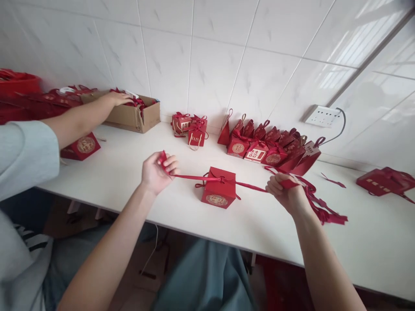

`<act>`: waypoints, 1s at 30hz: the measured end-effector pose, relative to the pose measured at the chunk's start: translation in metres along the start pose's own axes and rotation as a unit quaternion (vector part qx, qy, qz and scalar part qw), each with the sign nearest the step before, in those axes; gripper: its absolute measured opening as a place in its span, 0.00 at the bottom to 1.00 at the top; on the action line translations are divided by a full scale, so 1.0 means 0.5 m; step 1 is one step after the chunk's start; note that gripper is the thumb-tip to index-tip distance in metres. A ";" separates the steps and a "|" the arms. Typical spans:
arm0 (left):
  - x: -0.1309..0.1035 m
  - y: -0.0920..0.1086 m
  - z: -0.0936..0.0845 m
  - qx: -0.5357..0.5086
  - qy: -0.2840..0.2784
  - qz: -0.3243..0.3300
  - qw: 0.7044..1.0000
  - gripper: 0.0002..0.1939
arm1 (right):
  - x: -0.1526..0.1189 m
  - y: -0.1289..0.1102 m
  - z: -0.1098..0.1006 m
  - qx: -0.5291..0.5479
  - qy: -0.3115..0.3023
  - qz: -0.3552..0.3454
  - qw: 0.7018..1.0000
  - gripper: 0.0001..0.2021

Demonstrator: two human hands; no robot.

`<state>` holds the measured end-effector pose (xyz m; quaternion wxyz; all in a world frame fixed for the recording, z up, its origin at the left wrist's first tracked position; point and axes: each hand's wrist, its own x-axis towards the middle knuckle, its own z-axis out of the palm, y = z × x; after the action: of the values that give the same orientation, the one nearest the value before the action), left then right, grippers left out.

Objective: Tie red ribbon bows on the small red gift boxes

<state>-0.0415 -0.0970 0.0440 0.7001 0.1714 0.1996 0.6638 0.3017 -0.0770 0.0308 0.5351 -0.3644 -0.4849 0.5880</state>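
A small red gift box [219,190] with a gold round emblem on its front stands on the white table. Across its top runs a red ribbon [194,177], crossed or knotted at the middle and stretched out to both sides. My left hand [160,172] is closed on one end, left of the box and raised off the table. The other end is gripped in my right hand [285,188], to the right of the box, its fingers curled round the ribbon. Neither hand touches the box. A short cord loop sticks out at the box's left side.
Loose red ribbons [324,211] lie beside my right hand. Finished-looking red boxes [256,149] line the wall, with two smaller ones [197,131] further left. A person's arm [84,114] reaches into a cardboard box [129,117]. A red bag [385,181] lies far right.
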 end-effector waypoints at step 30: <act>-0.120 -0.115 -0.035 0.624 -0.049 -0.043 0.779 0.19 | -0.075 0.075 0.091 -0.238 -0.242 0.093 0.936 0.20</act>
<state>-0.0031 -0.1608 0.0029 0.4765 0.5940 0.5429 0.3541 0.2542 -0.1207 0.0035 0.2419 -0.3711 -0.6894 0.5731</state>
